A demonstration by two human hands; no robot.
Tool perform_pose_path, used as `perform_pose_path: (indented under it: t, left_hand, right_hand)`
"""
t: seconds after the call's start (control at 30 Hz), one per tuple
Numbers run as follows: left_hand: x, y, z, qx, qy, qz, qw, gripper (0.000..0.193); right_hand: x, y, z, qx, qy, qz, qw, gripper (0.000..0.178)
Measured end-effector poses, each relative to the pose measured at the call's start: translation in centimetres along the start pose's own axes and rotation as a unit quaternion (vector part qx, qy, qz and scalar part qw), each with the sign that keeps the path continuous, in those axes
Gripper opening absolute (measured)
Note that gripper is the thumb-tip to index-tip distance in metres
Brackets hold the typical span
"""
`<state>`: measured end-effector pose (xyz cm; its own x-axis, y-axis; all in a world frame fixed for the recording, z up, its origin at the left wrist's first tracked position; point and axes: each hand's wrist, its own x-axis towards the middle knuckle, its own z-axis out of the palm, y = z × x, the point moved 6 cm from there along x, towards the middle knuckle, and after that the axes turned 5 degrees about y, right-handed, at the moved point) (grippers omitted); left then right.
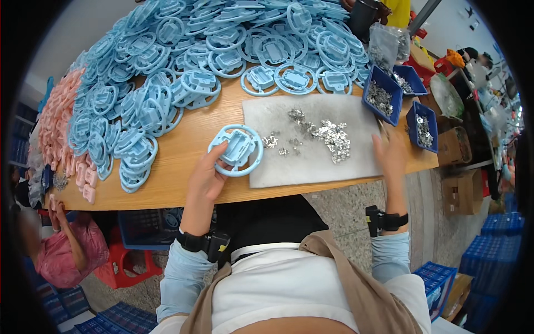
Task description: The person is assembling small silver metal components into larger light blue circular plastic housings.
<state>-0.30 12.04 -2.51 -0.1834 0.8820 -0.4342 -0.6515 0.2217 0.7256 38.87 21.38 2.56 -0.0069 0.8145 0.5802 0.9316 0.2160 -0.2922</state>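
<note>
My left hand (207, 175) is closed on the edge of a light blue plastic ring-shaped part (257, 162). The part has a rectangular frame in its middle and is held tilted over the table's near side, by the left edge of a whitish mat (267, 119). On the mat lie a loose pile of small shiny metal pieces (334, 142) and a few scattered ones (271, 140). At the mat's right edge, just below a blue bin (396, 114) of metal pieces, is my right hand (391, 153). Its thumb stands apart from the fingers, and I see nothing held in it.
A large heap of light blue ring parts (222, 42) covers the table's far and left side. Pink parts (55, 119) lie beyond it at left. Two more blue bins (427, 147) of metal pieces stand at right. Another person in pink (78, 250) sits at the left.
</note>
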Motion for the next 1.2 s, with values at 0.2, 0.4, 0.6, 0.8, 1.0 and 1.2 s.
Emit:
perform_pose_path:
  t: [0.2,0.4,0.6,0.8,1.0,1.2]
  left_hand:
    - [0.2,0.2,-0.2,0.053,-0.023,0.018,0.998,0.033]
    - [-2.6,2.3,-5.2,0.056,0.049,0.066,0.995,0.033]
    - [-1.6,4.7,-7.9,0.014,0.094,0.118,0.988,0.031]
    - [-4.3,6.3,-7.8,0.000,0.167,0.239,0.957,0.025]
    - [-5.2,0.9,-5.1,-0.125,0.109,0.096,0.981,0.031]
    - [-5.9,-0.9,-3.8,-0.055,0.094,0.083,0.991,0.034]
  right_hand:
    - [-2.1,1.4,1.1,0.093,-0.174,0.141,0.970,0.048]
    - [-5.0,-5.3,1.5,0.065,-0.144,0.059,0.986,0.046]
    - [-2.0,-9.9,5.5,0.105,-0.114,-0.014,0.988,0.044]
    - [0.7,-13.1,4.8,0.172,-0.132,-0.056,0.975,0.027]
    - [-0.7,-22.0,7.7,0.305,-0.234,-0.205,0.900,0.012]
    - [-1.0,-24.6,9.5,0.189,-0.264,-0.258,0.910,0.008]
